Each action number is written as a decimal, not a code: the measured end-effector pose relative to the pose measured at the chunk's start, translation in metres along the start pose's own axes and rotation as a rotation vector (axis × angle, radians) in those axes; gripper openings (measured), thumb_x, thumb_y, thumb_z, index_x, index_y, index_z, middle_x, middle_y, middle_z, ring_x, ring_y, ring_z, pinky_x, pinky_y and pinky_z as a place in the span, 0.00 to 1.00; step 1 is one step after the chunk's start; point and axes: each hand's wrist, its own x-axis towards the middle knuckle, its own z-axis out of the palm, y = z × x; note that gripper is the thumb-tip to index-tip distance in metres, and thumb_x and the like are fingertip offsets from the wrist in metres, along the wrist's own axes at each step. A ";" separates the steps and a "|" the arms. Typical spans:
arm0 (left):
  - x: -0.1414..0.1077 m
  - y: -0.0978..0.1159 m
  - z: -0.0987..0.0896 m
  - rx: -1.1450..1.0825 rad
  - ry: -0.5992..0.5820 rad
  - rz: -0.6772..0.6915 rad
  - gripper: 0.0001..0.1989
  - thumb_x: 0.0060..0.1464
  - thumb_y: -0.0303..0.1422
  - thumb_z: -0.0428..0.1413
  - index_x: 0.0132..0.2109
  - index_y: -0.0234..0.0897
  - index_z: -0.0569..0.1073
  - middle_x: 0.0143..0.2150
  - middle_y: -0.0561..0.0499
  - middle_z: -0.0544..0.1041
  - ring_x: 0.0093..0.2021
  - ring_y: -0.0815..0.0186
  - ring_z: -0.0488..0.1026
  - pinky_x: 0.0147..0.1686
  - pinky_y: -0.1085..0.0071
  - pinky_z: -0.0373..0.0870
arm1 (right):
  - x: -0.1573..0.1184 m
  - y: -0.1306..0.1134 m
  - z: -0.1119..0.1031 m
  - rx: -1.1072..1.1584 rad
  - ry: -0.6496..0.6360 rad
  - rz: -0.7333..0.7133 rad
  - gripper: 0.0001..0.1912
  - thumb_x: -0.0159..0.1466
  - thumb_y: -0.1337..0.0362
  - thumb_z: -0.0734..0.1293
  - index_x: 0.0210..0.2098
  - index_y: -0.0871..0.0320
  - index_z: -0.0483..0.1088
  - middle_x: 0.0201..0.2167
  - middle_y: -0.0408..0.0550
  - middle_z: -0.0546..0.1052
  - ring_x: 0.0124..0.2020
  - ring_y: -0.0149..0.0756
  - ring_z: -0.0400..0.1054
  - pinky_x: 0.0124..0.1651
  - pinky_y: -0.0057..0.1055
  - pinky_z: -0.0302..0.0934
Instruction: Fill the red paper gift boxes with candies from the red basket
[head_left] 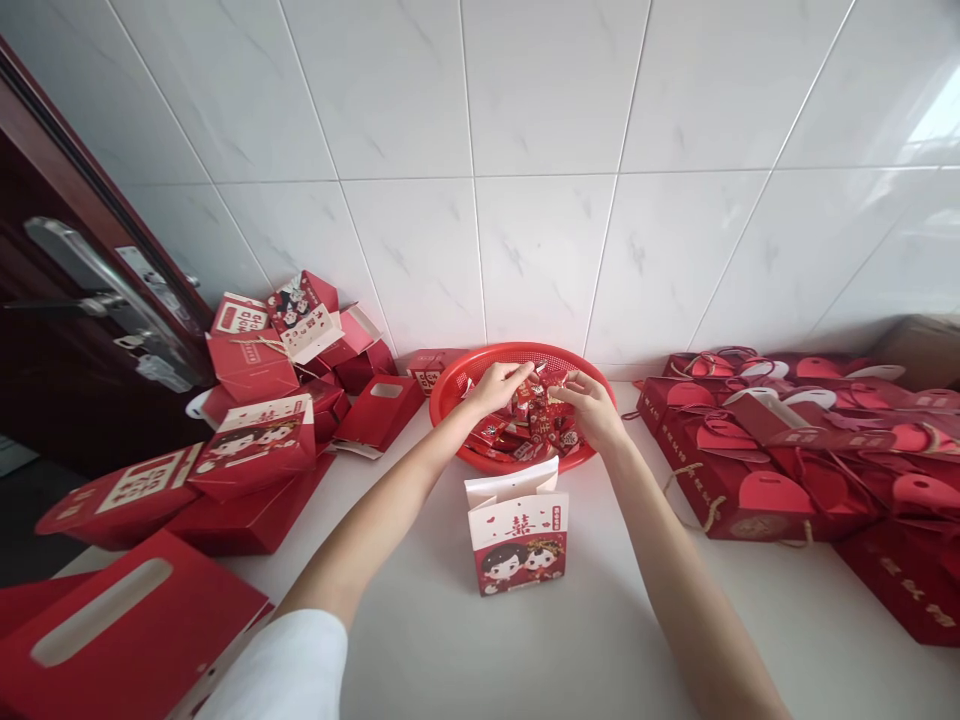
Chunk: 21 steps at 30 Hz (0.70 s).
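Observation:
A red plastic basket [442,425] stands against the tiled wall, holding many small red wrapped packets [534,412]. Over its left part is my left hand [501,388], its thumb and fingers brought together near the packets; whether something is between them is too small to tell. My right hand [589,405] is over the basket's right part, its fingers pinched on a small red packet [558,392]. Nearer to me, between my forearms, a red and white paper box [519,545] with two cartoon faces stands upright, its top open.
Red boxes [255,440] are heaped on the left, with a large one [127,630] at the near left. Rows of closed red boxes with cord handles [757,470] fill the right side. A dark door with a metal handle [97,290] is at the far left.

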 end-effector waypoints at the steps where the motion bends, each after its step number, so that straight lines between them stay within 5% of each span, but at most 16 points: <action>1: 0.000 0.001 0.001 -0.053 0.005 0.008 0.29 0.61 0.57 0.47 0.30 0.36 0.72 0.20 0.56 0.62 0.21 0.70 0.60 0.24 0.72 0.59 | 0.000 0.000 0.000 -0.015 -0.031 0.002 0.22 0.43 0.59 0.81 0.28 0.55 0.67 0.25 0.39 0.75 0.29 0.33 0.70 0.32 0.29 0.62; 7: 0.000 0.005 0.003 -0.129 -0.054 0.117 0.24 0.59 0.52 0.54 0.31 0.34 0.74 0.27 0.53 0.73 0.26 0.68 0.67 0.29 0.72 0.64 | 0.002 0.006 -0.001 -0.115 -0.051 -0.031 0.20 0.44 0.56 0.80 0.28 0.55 0.68 0.27 0.42 0.76 0.31 0.36 0.71 0.35 0.32 0.63; 15: 0.006 -0.002 0.003 -0.189 0.032 0.051 0.16 0.64 0.38 0.51 0.47 0.35 0.80 0.51 0.44 0.81 0.53 0.58 0.76 0.53 0.65 0.71 | 0.002 0.004 0.000 -0.154 0.009 -0.051 0.23 0.42 0.53 0.81 0.26 0.55 0.67 0.23 0.41 0.74 0.27 0.33 0.67 0.30 0.29 0.59; 21: 0.006 -0.007 -0.001 0.127 -0.057 -0.021 0.13 0.59 0.28 0.54 0.46 0.37 0.81 0.45 0.48 0.84 0.44 0.60 0.80 0.47 0.66 0.75 | 0.004 0.001 -0.001 0.102 0.106 -0.032 0.20 0.41 0.60 0.80 0.23 0.56 0.66 0.20 0.38 0.72 0.23 0.29 0.64 0.27 0.27 0.59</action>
